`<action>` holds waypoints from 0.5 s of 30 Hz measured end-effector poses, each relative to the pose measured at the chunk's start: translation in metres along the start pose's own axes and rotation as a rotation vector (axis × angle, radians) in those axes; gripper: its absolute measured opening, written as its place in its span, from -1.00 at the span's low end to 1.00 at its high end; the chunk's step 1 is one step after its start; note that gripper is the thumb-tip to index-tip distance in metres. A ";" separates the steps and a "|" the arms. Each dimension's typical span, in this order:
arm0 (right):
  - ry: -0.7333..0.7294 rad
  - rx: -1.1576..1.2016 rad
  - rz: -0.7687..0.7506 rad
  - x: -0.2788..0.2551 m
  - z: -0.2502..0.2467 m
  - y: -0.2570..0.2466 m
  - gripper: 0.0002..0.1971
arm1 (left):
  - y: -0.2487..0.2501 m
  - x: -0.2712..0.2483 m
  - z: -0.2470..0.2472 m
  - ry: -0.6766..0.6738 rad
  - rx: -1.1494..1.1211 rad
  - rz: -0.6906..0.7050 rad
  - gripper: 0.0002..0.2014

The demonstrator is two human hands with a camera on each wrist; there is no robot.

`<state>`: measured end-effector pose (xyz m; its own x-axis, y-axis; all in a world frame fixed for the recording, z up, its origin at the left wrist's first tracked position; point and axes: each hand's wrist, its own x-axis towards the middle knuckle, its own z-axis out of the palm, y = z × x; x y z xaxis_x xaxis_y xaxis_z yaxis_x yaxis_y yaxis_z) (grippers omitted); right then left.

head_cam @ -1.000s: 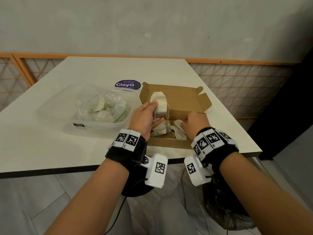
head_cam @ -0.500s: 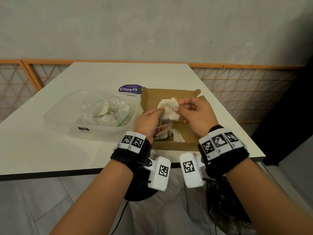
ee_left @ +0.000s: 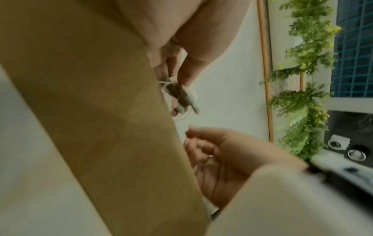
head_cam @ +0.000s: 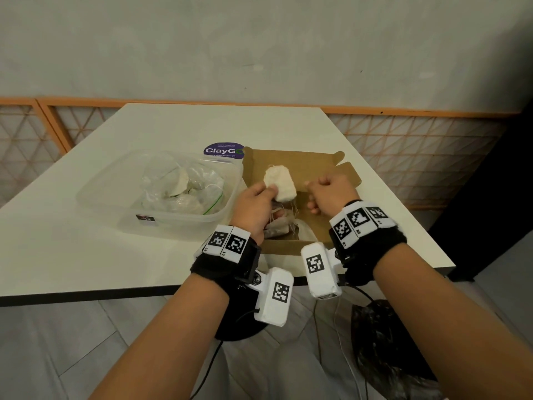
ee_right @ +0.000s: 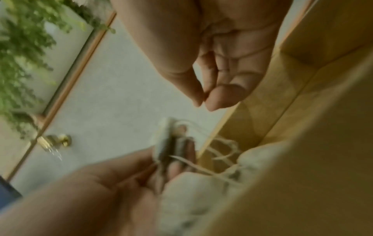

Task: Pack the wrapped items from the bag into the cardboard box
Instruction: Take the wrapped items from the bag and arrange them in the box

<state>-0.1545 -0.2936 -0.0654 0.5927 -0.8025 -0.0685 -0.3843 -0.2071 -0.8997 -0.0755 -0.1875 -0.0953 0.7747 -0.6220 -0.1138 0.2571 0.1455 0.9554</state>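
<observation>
My left hand [head_cam: 266,194] pinches a white wrapped item [head_cam: 281,183] by its lower end and holds it above the open cardboard box [head_cam: 291,160]. Loose strings hang from the item down into the box. In the left wrist view the item [ee_left: 181,97] sits between thumb and fingers. My right hand [head_cam: 323,189] hovers just right of the item, apart from it, fingers curled and thumb tip meeting forefinger [ee_right: 203,99]; no thread shows between them. More wrapped items [head_cam: 277,226] lie in the box. The clear bag [head_cam: 184,189] with further wrapped items rests in a plastic tub [head_cam: 161,217].
The tub stands left of the box on the white table [head_cam: 86,255]. A purple ClayGo sticker [head_cam: 223,150] lies behind the tub. The box's lid flap [head_cam: 346,174] stands open at the back right. The table's front edge runs just below the box.
My right hand came up out of the box, touched the wrapped item half a second ago, then let go and drew away to the right. My left hand keeps holding the item above the box.
</observation>
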 end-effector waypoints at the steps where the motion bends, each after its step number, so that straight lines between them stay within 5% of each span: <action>1: -0.037 -0.078 0.036 0.001 0.000 0.004 -0.82 | 0.001 0.001 0.000 0.015 -0.036 -0.013 -0.82; 4: -0.210 -0.257 0.139 0.001 0.007 0.018 -0.76 | 0.003 0.001 -0.001 0.017 -0.112 -0.054 -0.79; 9: -0.240 -0.561 -0.008 -0.002 0.017 0.018 -0.75 | 0.004 0.002 -0.002 0.018 -0.160 -0.080 -0.73; 15: -0.228 -0.523 0.038 0.001 0.021 0.017 -0.77 | 0.005 0.001 -0.002 0.025 -0.173 -0.090 -0.77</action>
<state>-0.1460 -0.2860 -0.0895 0.6871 -0.6859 -0.2397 -0.6730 -0.4764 -0.5658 -0.0725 -0.1857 -0.0913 0.7577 -0.6196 -0.2051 0.4198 0.2220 0.8801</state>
